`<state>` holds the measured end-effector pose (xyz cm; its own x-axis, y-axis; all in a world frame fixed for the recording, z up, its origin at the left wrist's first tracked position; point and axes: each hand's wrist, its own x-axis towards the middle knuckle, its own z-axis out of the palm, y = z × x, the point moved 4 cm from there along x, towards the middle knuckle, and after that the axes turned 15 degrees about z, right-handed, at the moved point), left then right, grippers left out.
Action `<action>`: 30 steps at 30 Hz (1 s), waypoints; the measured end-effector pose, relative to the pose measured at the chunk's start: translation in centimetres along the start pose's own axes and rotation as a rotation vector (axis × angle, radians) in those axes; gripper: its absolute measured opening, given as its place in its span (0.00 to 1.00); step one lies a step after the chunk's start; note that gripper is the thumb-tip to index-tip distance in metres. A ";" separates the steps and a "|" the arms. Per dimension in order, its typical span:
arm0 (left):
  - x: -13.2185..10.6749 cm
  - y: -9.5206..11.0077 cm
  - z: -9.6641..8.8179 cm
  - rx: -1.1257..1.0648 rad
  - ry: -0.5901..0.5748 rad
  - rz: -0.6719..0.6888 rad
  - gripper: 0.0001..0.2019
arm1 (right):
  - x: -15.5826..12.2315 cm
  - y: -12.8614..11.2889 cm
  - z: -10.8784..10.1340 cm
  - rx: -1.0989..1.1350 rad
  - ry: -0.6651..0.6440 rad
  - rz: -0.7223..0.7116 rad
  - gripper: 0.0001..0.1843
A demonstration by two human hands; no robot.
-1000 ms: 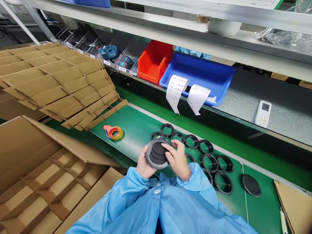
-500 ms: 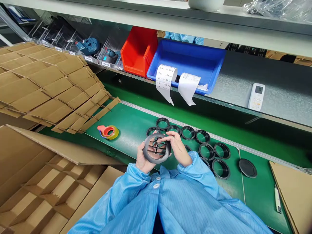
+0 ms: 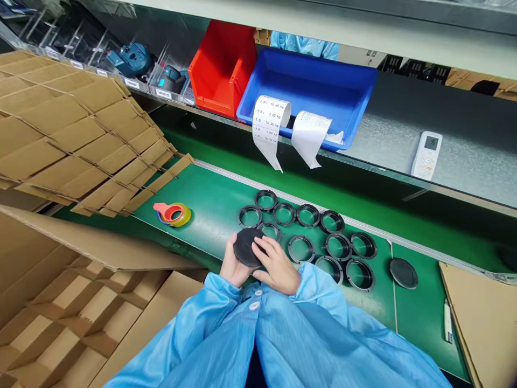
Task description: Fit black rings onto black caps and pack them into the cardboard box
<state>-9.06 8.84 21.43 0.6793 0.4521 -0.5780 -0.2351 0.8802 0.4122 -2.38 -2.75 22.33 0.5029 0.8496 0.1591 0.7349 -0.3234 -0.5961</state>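
Note:
A round black air vent [image 3: 247,249] is held low in front of my body, tilted, and its face looks solid with no gaps between slats. My left hand [image 3: 233,267] is closed around its left and lower edge. Over its right side lie the bent fingers of my right hand [image 3: 278,265], pressing on the face, with the thumb below. Just beyond my hands, several black rings [image 3: 301,249] lie in loose rows on the green bench. A flat black disc [image 3: 404,273] rests on the bench to their right.
Tape rolls [image 3: 175,214] sit on the bench at left. A divided cardboard box [image 3: 86,302] stands at lower left, below stacked cardboard dividers [image 3: 76,129]. The shelf carries a red bin [image 3: 222,75], a blue tray [image 3: 315,75] with paper strips and a remote [image 3: 427,155]. A white pen [image 3: 448,321] lies by cardboard [image 3: 480,318].
The vent's slats stood open with gaps showing; now its face looks solid black. My right hand has come down from its upper edge onto its right side. The view has shifted slightly.

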 end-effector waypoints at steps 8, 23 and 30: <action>1.7 -3.0 -3.2 0.098 0.046 -0.138 0.24 | 1.2 4.7 6.0 0.081 -0.380 0.331 0.68; 2.5 1.8 -12.4 0.246 0.324 -0.021 0.13 | 4.9 12.1 10.8 -0.286 -0.083 0.379 0.64; 1.9 2.2 -11.4 0.369 0.375 -0.027 0.20 | 6.6 9.3 10.1 -0.247 0.052 0.331 0.45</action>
<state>-16.21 13.33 13.22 0.3704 0.5100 -0.7763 0.0853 0.8136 0.5752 3.19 4.07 9.89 0.7478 0.6630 0.0342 0.6138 -0.6709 -0.4162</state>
